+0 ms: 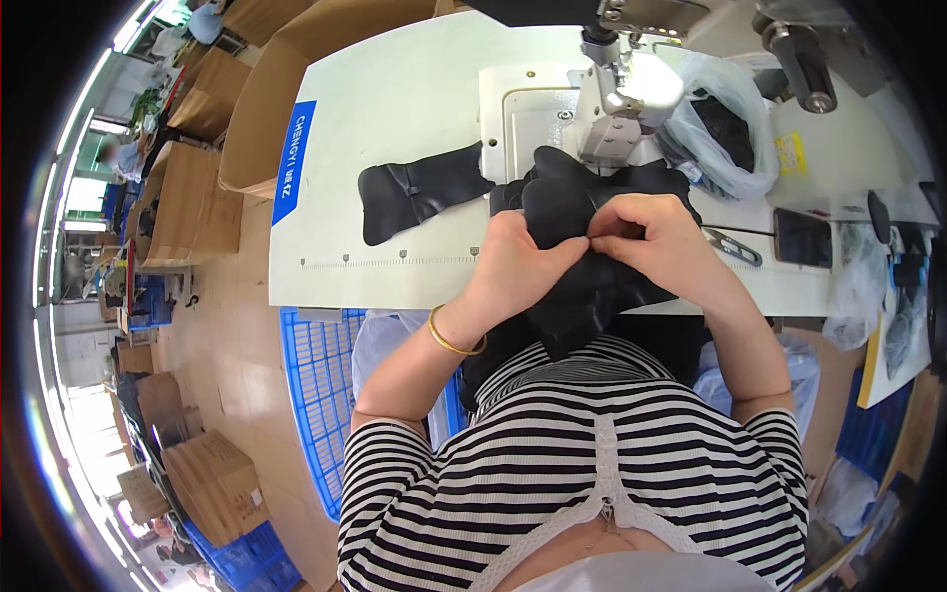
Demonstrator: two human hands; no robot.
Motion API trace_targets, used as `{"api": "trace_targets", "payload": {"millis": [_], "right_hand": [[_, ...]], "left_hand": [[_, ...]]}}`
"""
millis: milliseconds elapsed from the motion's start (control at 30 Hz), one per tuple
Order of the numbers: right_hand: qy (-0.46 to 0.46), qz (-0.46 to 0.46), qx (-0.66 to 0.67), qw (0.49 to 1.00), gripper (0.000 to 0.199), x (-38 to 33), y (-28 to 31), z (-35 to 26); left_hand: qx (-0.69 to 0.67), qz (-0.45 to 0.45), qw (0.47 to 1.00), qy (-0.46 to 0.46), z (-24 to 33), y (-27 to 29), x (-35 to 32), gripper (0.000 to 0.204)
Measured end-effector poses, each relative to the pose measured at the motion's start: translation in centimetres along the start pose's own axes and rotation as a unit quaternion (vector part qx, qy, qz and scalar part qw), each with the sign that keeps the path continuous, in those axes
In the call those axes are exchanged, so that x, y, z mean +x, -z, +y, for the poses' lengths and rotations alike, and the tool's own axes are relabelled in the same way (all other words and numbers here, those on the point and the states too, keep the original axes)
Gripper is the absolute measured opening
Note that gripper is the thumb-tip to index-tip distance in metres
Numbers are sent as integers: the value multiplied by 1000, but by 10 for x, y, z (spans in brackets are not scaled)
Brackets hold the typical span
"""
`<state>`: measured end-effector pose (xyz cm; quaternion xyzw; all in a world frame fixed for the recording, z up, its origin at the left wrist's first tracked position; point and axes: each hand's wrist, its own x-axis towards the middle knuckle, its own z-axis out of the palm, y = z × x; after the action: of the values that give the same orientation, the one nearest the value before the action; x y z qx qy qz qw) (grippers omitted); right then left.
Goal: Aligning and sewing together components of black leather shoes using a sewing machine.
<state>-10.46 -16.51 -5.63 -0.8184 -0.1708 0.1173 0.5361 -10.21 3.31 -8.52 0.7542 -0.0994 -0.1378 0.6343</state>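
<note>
Both hands meet over a bundle of smooth black material (567, 304) at the table's front edge, below the sewing machine head (625, 104). My left hand (515, 264) is closed on the black material, thumb tip pressed on it. Against that thumb, my right hand (646, 237) pinches the same material with thumb and index finger. What lies exactly between the fingertips is too small to tell. Another shaped black piece (395, 197), with a small strap across it, lies flat on the white table (395, 109) to the left and reaches toward the bundle.
Right of the machine stands a clear plastic bag (755, 163) with black pieces inside. A dark phone-like object (802, 239) and a slotted metal part (735, 249) lie near the right edge. A blue crate (314, 380) stands below left; cardboard boxes (192, 207) line the floor beyond.
</note>
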Motion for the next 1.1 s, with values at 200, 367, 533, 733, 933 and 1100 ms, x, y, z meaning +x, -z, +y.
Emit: {"api": "trace_targets", "payload": {"millis": [200, 367, 533, 733, 933, 1100], "right_hand": [[-5, 187, -43, 981, 20, -33, -3, -16], [-65, -86, 395, 912, 33, -67, -26, 14], [63, 90, 640, 760, 74, -67, -63, 25], [5, 228, 456, 860, 25, -50, -44, 9], [84, 284, 342, 892, 20, -49, -46, 5], [129, 305, 234, 914, 20, -48, -43, 7]], "left_hand": [[-84, 49, 995, 4, 11, -1, -1, 17], [-306, 45, 948, -72, 35, -10, -10, 23], [-347, -9, 938, -2, 54, -21, -17, 25], [-144, -5, 988, -47, 55, -19, -15, 21], [-124, 53, 985, -104, 46, -27, -13, 18], [-119, 62, 986, -103, 52, -32, -14, 18]]}}
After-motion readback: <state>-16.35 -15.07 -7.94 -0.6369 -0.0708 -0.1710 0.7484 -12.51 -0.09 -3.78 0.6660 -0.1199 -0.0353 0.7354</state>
